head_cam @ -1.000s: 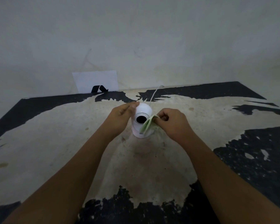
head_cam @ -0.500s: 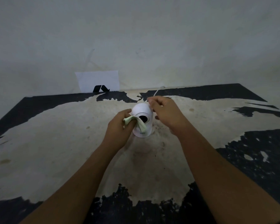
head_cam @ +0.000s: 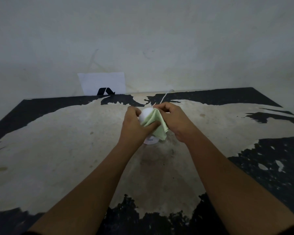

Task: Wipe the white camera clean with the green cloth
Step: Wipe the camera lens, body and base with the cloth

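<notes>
White paper sheet (head_cam: pixel 103 83) leans on the wall, far left, behind the worn worktop (head_cam: pixel 58 141). Left hand (head_cam: pixel 134 126), fingers clamped on the green cloth (head_cam: pixel 155 123), presses it against the white camera (head_cam: pixel 147 114). Camera upright mid-worktop (lens hidden under cloth), thin cable (head_cam: pixel 165 95) trailing to the far edge. Right hand (head_cam: pixel 174 120) pinches the cloth's upper corner.
</notes>
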Motion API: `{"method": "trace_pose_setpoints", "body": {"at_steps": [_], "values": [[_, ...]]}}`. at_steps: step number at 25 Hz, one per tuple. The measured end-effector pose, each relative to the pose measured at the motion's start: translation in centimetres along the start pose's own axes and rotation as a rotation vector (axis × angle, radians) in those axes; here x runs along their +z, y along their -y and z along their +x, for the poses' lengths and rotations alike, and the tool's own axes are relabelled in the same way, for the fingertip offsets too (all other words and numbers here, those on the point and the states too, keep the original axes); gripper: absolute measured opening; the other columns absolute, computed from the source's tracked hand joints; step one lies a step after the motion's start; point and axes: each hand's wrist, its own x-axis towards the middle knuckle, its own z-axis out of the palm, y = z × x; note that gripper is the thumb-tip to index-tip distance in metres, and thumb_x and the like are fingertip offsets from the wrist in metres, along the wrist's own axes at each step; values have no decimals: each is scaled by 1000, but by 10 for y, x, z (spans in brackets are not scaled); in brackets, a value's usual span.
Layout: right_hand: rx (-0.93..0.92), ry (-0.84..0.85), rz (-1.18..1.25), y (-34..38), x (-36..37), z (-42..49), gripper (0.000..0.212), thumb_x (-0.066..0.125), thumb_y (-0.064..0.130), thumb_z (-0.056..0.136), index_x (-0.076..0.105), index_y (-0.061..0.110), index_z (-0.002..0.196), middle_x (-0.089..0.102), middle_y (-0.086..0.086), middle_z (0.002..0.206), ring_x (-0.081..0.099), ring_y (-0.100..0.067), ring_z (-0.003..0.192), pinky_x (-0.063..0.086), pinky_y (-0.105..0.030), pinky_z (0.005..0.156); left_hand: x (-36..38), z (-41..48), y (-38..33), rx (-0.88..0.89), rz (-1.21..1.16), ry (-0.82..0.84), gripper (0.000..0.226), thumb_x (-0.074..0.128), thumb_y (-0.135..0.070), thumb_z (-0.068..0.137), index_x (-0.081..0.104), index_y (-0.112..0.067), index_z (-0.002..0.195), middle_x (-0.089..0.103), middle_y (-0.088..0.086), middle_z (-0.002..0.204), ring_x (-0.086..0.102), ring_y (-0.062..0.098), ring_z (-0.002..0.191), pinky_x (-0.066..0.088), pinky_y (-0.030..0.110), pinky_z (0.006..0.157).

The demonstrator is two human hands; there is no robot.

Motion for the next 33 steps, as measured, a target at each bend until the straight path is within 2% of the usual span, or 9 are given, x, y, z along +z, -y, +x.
{"method": "trace_pose_setpoints", "body": {"at_steps": [7,9,14,16,19,23,27,31,33], "values": [[8,21,-20,-3,-1,-1,9,60,27,89,68,23,92,64,10,96,61,-17,96,56,-43,84,-6,-10,12,30,-20,81,60,78,-31,68,42,-23,115,57,0,109,59,11,85,44,14,65],[12,28,-1,-3,-2,0,8,60,27,89,68,24,91,64,12,96,61,-16,97,55,-45,89,-20,-6,14,40,9,131,50,75,-26,73,47,-24,114,57,-7,105,57,4,80,41,11,63],[7,34,14,-6,-1,1,11,60,28,89,68,22,94,64,10,98,61,-16,97,56,-43,87,-32,0,11,38,9,147,28,70,-30,77,55,-24,100,64,-6,94,61,8,82,42,7,58],[-3,33,15,-6,-1,1,12,60,28,89,68,21,96,64,8,97,61,-17,97,56,-40,83,-25,-3,3,19,-8,106,35,73,-34,73,51,-21,96,61,-6,87,58,4,75,43,10,55],[-9,25,-1,-8,-2,1,14,60,29,89,68,22,98,64,6,100,62,-20,99,56,-40,83,-12,-10,-1,18,9,67,41,74,-32,72,46,-18,99,62,3,93,58,15,78,41,20,57],[-3,29,-11,-8,-2,1,13,60,29,89,67,22,98,63,8,102,62,-20,102,56,-45,86,-16,-12,4,41,60,75,45,71,-26,75,49,-15,112,61,2,102,56,15,86,38,15,61],[-6,18,-1,-8,-1,1,10,60,29,89,67,25,93,64,8,101,62,-20,101,57,-45,85,-14,-13,3,11,27,73,43,72,-34,74,47,-19,107,60,2,99,57,16,83,37,15,58],[-20,7,-22,-7,-1,0,14,59,29,90,67,21,98,63,8,99,60,-17,98,53,-32,76,-3,-14,4,-1,7,16,47,73,-35,71,43,-22,105,59,5,102,58,19,88,41,19,59],[-32,9,-26,-7,-1,0,15,60,28,89,68,20,98,64,8,97,59,-16,97,51,-31,81,2,-13,0,-12,-12,-22,46,72,-37,72,40,-22,101,57,5,98,58,18,85,44,22,59]]}}
